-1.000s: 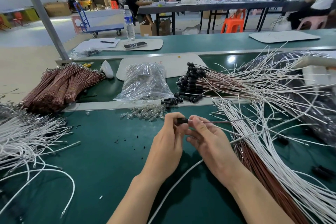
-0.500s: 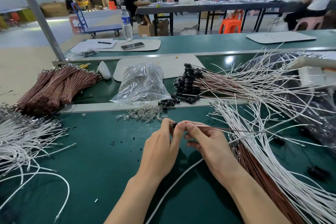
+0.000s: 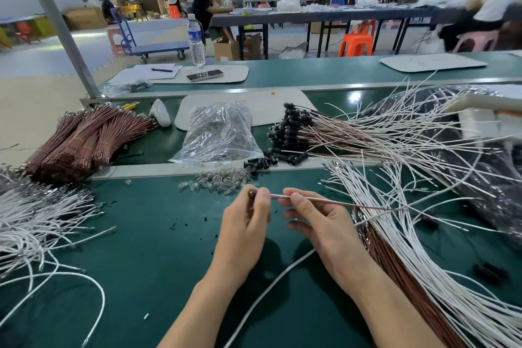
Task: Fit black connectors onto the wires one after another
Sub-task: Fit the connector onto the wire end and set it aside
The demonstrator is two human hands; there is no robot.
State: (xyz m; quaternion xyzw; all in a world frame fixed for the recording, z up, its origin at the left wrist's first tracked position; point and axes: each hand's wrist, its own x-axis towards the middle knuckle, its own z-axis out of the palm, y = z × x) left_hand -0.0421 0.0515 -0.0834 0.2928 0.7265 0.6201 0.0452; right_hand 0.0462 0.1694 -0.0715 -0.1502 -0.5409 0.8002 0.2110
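Mid-fit on one wire (image 3: pixel 367 206): left hand (image 3: pixel 245 223) pinches the connector (image 3: pixel 252 193) at its fingertips, other fingers curled; right hand (image 3: pixel 319 220) pinches the wire just beside it, thumb and forefinger closed, rest loosely bent; both held above the mat (image 3: pixel 141 234); wire end looks entered, can't tell if seated; next, I'd say: push home, lay it with the finished bunch (image 3: pixel 291 127), grab one of the loose connectors (image 3: pixel 260 162) and a fresh wire

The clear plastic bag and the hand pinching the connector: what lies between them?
In the head view, a pale bench rail, then a scatter of small clear bulbs, just beyond the left hand.
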